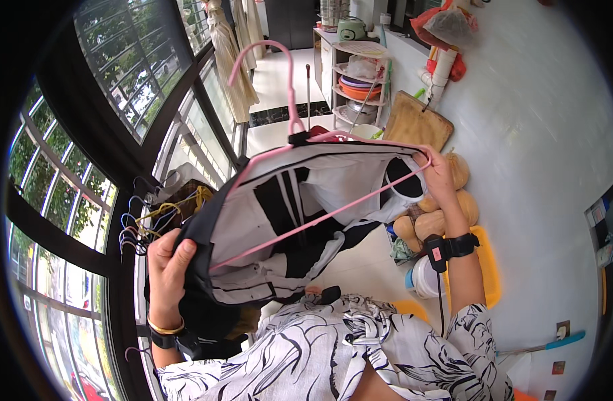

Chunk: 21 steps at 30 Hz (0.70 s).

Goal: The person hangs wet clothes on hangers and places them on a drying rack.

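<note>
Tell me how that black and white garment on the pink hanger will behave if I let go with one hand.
Probably floppy: the black and white garment sags and folds between the left hand and right hand. It looks like thin cloth, so likely light. The pink hanger seems stiff and thin, so the released side may well droop or slide along its bar.

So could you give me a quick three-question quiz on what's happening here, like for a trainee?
1. True or false: the pink hanger is inside the black-and-white garment.
2. Which hand grips the garment's dark edge: A) left hand B) right hand C) neither?
3. Fill in: pale squashes lie on the floor below the ___ hand.

Key: 1 true; 2 A; 3 right.
</note>
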Each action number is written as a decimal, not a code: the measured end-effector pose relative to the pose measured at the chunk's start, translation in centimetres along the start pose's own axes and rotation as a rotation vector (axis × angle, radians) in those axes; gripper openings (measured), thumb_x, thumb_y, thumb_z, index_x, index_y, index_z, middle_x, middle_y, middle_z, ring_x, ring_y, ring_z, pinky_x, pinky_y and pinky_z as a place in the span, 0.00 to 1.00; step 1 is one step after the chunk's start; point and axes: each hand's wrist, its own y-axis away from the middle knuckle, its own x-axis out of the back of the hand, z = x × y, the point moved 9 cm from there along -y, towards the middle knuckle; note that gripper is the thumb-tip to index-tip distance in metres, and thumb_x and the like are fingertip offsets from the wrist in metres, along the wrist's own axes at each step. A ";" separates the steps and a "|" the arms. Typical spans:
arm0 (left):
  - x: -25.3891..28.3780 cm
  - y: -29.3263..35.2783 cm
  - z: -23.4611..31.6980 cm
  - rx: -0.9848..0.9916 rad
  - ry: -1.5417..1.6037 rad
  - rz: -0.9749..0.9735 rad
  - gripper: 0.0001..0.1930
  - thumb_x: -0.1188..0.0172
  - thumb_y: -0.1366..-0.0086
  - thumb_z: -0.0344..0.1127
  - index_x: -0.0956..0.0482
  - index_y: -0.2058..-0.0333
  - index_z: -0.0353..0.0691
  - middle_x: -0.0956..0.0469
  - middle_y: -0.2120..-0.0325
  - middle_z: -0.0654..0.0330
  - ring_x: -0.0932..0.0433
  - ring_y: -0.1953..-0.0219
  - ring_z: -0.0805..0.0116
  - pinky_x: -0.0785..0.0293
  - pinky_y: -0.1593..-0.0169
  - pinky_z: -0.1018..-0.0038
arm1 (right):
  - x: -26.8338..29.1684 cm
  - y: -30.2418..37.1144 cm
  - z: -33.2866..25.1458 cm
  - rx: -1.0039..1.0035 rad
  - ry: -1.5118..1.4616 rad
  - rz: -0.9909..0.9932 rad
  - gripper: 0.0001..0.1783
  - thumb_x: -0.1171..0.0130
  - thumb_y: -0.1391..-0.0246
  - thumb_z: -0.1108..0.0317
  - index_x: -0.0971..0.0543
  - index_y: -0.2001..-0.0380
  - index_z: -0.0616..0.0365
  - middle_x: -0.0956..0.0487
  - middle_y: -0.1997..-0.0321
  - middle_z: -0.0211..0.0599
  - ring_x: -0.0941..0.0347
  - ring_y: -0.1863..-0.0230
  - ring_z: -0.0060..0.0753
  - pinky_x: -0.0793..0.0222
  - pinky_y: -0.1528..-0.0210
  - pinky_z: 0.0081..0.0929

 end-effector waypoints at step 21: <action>8.4 13.2 -6.6 0.267 -0.376 0.474 0.10 0.40 0.47 0.35 0.26 0.76 0.33 0.30 0.86 0.54 0.30 0.85 0.63 0.37 0.80 0.78 | -34.3 -1.0 7.9 -0.243 -0.206 -1.064 0.20 0.41 0.57 0.68 0.32 0.58 0.59 0.30 0.64 0.27 0.36 0.65 0.17 0.39 0.63 0.15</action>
